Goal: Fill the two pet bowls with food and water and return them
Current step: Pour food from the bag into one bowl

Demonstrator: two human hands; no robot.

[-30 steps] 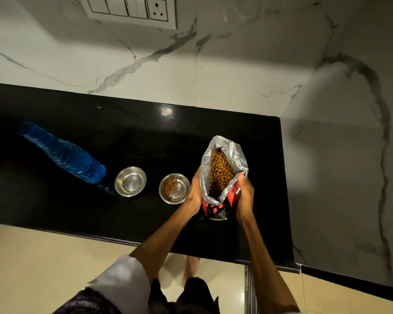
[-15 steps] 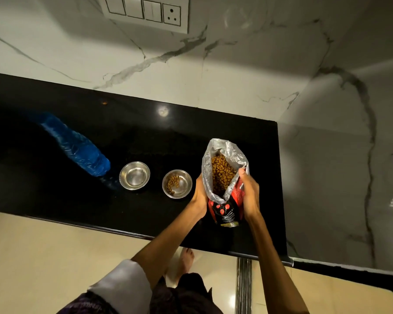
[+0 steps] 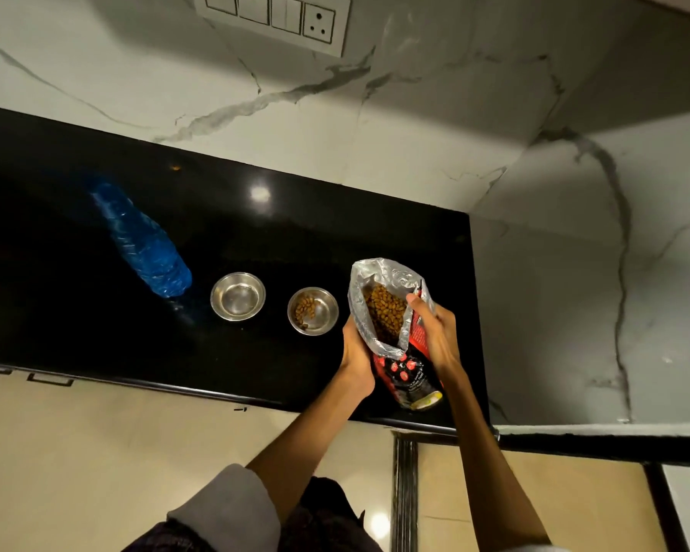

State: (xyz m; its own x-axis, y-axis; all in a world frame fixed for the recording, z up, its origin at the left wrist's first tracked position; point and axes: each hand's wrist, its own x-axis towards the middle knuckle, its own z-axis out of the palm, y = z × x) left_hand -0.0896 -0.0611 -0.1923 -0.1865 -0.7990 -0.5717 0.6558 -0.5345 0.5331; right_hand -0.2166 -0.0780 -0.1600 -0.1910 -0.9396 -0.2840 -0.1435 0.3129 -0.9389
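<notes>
Your left hand (image 3: 357,352) grips the left side of the food bag (image 3: 399,336), fingers curled behind it, and your right hand (image 3: 435,332) pinches the bag's right edge near the mouth, thumb on the silver lining. The bag stands at the right end of the black tabletop (image 3: 76,312), red and black outside with a crinkled silver inside, its mouth open and brown kibble (image 3: 385,312) showing within. Just left of it sits a small steel bowl (image 3: 327,316) holding a little kibble along its left side. Beside that, further left, is a second steel bowl (image 3: 238,296), shiny; you cannot tell whether it holds water. A blue plastic bottle (image 3: 144,245) stands to the left of the bowls, near the second one.
</notes>
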